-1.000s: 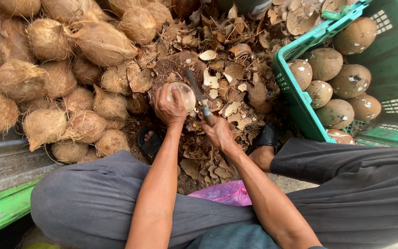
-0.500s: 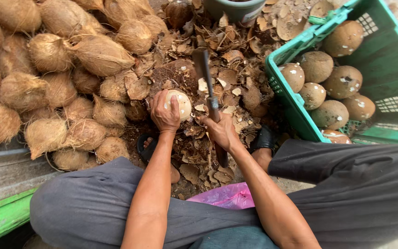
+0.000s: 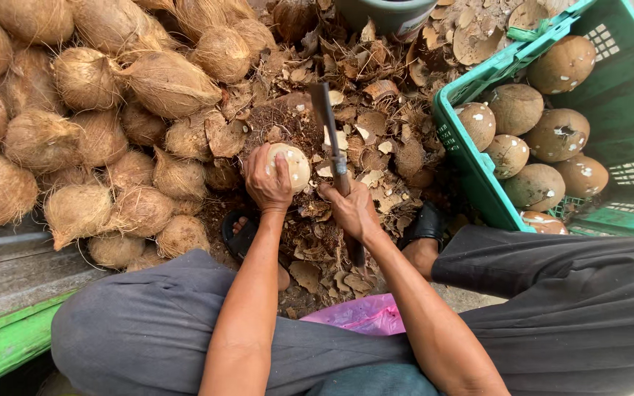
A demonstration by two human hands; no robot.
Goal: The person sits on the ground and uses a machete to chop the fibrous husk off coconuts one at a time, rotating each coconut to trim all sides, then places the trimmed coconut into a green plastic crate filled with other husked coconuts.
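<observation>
Brown, fibrous husked coconuts (image 3: 82, 125) lie heaped at the far left, filling that side from the top edge down to a grey ledge with a green board (image 3: 1, 352) beneath it. Just right of the heap, the left hand (image 3: 267, 180) grips a partly peeled coconut (image 3: 295, 165), its pale flesh showing; the fingers (image 3: 258, 163) are curled over the top and pressed together against it, holding it low over the litter of husk and shell scraps (image 3: 376, 132) on the ground. Beside it, the right hand (image 3: 352, 209) is closed round the handle of a cleaver (image 3: 328, 121), fingers wrapped tight, the dark blade raised and pointing away from the person, just to the right of the coconut and apart from it. Below the hands are the person's grey-trousered knees, with a pink plastic bag (image 3: 365, 315) between them. A dark sandal (image 3: 423, 224) sits near the right knee. At the far right a green plastic crate (image 3: 471, 176) holds several round, smooth-shelled coconuts (image 3: 537, 154) with white nicks. At the top edge stands a grey bucket (image 3: 387, 15).
</observation>
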